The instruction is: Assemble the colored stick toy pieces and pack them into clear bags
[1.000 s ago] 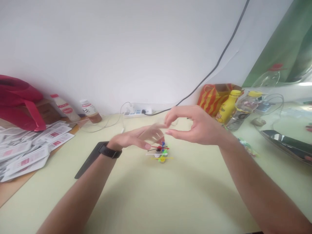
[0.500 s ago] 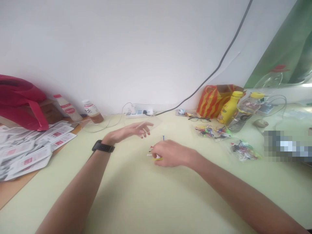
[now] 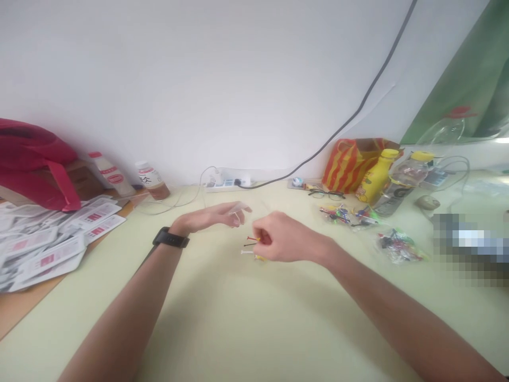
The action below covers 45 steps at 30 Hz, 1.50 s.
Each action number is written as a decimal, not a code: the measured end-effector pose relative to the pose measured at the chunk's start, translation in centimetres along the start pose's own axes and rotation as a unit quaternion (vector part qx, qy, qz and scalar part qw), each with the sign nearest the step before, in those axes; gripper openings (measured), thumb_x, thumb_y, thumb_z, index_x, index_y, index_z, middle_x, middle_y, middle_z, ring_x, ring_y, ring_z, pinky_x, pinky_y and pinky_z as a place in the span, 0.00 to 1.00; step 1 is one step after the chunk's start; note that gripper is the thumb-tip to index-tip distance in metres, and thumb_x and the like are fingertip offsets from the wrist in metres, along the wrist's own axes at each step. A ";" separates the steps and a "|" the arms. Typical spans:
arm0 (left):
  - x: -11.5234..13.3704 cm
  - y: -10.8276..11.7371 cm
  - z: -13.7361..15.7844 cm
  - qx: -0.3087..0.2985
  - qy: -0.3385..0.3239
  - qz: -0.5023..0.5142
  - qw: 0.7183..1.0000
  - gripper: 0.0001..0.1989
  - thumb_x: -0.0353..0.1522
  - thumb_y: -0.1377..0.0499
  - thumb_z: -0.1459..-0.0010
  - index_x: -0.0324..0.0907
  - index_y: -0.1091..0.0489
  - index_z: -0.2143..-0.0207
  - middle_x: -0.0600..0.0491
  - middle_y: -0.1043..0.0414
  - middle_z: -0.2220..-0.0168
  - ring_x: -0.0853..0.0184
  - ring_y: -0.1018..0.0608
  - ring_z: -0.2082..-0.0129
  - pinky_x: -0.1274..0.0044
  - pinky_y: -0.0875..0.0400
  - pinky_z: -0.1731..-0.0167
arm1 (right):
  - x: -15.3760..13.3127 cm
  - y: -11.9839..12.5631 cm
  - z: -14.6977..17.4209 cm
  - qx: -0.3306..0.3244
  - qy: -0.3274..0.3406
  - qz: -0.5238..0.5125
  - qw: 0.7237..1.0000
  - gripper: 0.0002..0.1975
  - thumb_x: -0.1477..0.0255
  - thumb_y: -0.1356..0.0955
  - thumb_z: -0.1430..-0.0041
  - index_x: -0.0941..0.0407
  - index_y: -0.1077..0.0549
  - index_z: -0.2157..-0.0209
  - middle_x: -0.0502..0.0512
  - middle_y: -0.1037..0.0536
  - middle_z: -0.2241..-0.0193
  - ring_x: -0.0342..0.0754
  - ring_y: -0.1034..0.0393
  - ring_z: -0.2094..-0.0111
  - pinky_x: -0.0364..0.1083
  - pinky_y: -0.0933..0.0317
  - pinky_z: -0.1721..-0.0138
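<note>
My left hand [image 3: 217,216], with a black watch on its wrist, is raised over the table. Between its thumb and fingers is a clear plastic bag [image 3: 238,207], hard to see against the pale surface. My right hand [image 3: 280,237] is to the right of it, fingers curled into a fist; what it holds is hidden. By its fingertips are small thin plastic pieces with flared ends: a red one [image 3: 252,239], a black one [image 3: 249,244], a white one [image 3: 247,252] and a yellow one [image 3: 259,258], partly covered by the hand.
Clear bags of coloured small pieces [image 3: 338,213] [image 3: 400,246] lie to the right. Behind are glasses [image 3: 326,194], a striped bag [image 3: 342,164], a yellow bottle [image 3: 376,175] and a power strip [image 3: 228,184]. White packets [image 3: 47,260], bottles [image 3: 151,183] and a red bag [image 3: 32,159] stand left.
My right hand has risen slightly and its fingers have curled tighter. The blue piece that showed beyond it is out of sight. My left hand has barely moved.
</note>
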State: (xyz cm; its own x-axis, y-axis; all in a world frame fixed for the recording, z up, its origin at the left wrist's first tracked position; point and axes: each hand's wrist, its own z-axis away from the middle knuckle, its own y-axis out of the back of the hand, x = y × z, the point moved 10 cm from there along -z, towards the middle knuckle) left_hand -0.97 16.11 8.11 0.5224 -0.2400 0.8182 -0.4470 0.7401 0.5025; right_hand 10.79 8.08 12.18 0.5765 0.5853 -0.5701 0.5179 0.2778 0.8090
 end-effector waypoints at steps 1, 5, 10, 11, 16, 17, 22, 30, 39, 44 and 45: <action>0.1 -0.1 -0.1 -0.003 -0.005 0.003 1.000 0.28 0.44 0.39 0.37 0.49 0.35 0.37 0.48 0.29 0.47 0.56 0.27 0.45 0.63 0.33 0.41 | 0.0 1.1 0.2 0.017 0.002 -0.046 0.999 0.08 0.74 0.33 0.46 0.55 0.35 0.76 0.45 0.30 0.80 0.41 0.39 0.78 0.42 0.49 0.76; 0.5 -0.4 -0.3 -0.017 -0.020 0.018 1.000 0.26 0.43 0.38 0.38 0.48 0.33 0.40 0.48 0.29 0.48 0.54 0.28 0.44 0.64 0.32 0.43 | 1.2 6.9 1.2 0.128 0.002 -0.182 0.975 0.05 0.74 0.32 0.46 0.57 0.28 0.74 0.47 0.28 0.79 0.41 0.36 0.77 0.41 0.45 0.76; 1.2 -1.1 -0.3 -0.037 -0.034 0.029 0.998 0.26 0.43 0.38 0.38 0.49 0.34 0.39 0.47 0.30 0.46 0.53 0.29 0.43 0.63 0.33 0.42 | 5.5 13.9 4.5 0.391 -0.043 -0.232 0.890 0.05 0.71 0.30 0.47 0.57 0.25 0.75 0.48 0.31 0.82 0.41 0.40 0.79 0.42 0.47 0.78; 1.4 -1.2 -0.2 -0.038 -0.037 0.031 0.998 0.26 0.43 0.38 0.38 0.49 0.34 0.39 0.47 0.30 0.46 0.53 0.29 0.43 0.63 0.33 0.42 | 6.2 14.3 4.9 0.421 -0.052 -0.230 0.876 0.05 0.71 0.30 0.48 0.57 0.25 0.76 0.48 0.31 0.82 0.42 0.40 0.79 0.43 0.47 0.77; 2.5 -1.7 -0.2 -0.032 -0.058 0.035 0.997 0.29 0.42 0.39 0.38 0.49 0.36 0.36 0.47 0.30 0.46 0.53 0.29 0.44 0.62 0.33 0.43 | 7.9 11.8 3.1 0.360 -0.111 -0.234 0.896 0.06 0.70 0.29 0.49 0.58 0.24 0.76 0.47 0.32 0.81 0.41 0.40 0.78 0.42 0.47 0.76; 2.6 -1.7 -0.2 -0.031 -0.058 0.030 0.997 0.29 0.42 0.39 0.38 0.50 0.37 0.35 0.47 0.30 0.46 0.53 0.29 0.44 0.62 0.33 0.43 | 8.0 10.9 2.5 0.334 -0.124 -0.226 0.907 0.06 0.70 0.29 0.49 0.58 0.24 0.75 0.47 0.31 0.81 0.41 0.40 0.78 0.42 0.47 0.76; 2.8 -2.0 -0.3 -0.024 -0.046 -0.003 0.999 0.30 0.42 0.40 0.36 0.51 0.39 0.34 0.48 0.31 0.47 0.54 0.29 0.45 0.63 0.33 0.44 | 7.5 8.7 1.2 0.259 -0.133 -0.136 0.947 0.05 0.70 0.30 0.50 0.57 0.23 0.75 0.49 0.25 0.78 0.43 0.36 0.76 0.42 0.45 0.76; 2.9 -2.3 -0.8 -0.025 -0.060 0.016 0.998 0.30 0.42 0.40 0.36 0.53 0.40 0.33 0.48 0.31 0.46 0.55 0.30 0.44 0.63 0.35 0.42 | 7.2 9.1 1.3 0.262 -0.118 -0.073 0.955 0.07 0.68 0.30 0.48 0.57 0.21 0.73 0.46 0.32 0.83 0.42 0.41 0.79 0.43 0.49 0.77; 2.6 -4.0 -1.9 -0.067 -0.072 0.093 0.991 0.32 0.45 0.42 0.34 0.54 0.46 0.30 0.47 0.30 0.49 0.56 0.27 0.49 0.60 0.32 0.45 | 8.6 8.2 0.8 0.221 -0.132 -0.084 0.963 0.11 0.64 0.28 0.48 0.58 0.18 0.70 0.47 0.31 0.81 0.41 0.43 0.80 0.42 0.51 0.79; 2.6 -4.0 -1.8 -0.071 -0.066 0.093 0.991 0.32 0.45 0.42 0.34 0.54 0.45 0.30 0.47 0.31 0.48 0.57 0.26 0.48 0.60 0.31 0.44 | 8.7 7.3 0.4 0.174 -0.130 -0.087 0.972 0.10 0.65 0.29 0.48 0.58 0.19 0.74 0.49 0.26 0.79 0.42 0.38 0.77 0.42 0.47 0.77; 2.6 -3.9 -1.8 -0.067 -0.064 0.091 0.992 0.32 0.44 0.42 0.34 0.54 0.45 0.30 0.47 0.31 0.48 0.57 0.26 0.48 0.61 0.31 0.44 | 8.7 7.2 0.3 0.166 -0.132 -0.090 0.973 0.10 0.66 0.29 0.48 0.58 0.19 0.75 0.50 0.26 0.79 0.42 0.37 0.77 0.42 0.47 0.77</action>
State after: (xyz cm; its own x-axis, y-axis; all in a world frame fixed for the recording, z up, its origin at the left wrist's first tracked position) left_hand 3.44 13.74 7.75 0.3415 -0.1672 0.9249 -0.4208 0.8527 0.3096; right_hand 19.73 14.92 12.97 0.5770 0.3226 -0.7503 0.7757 0.0711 0.6271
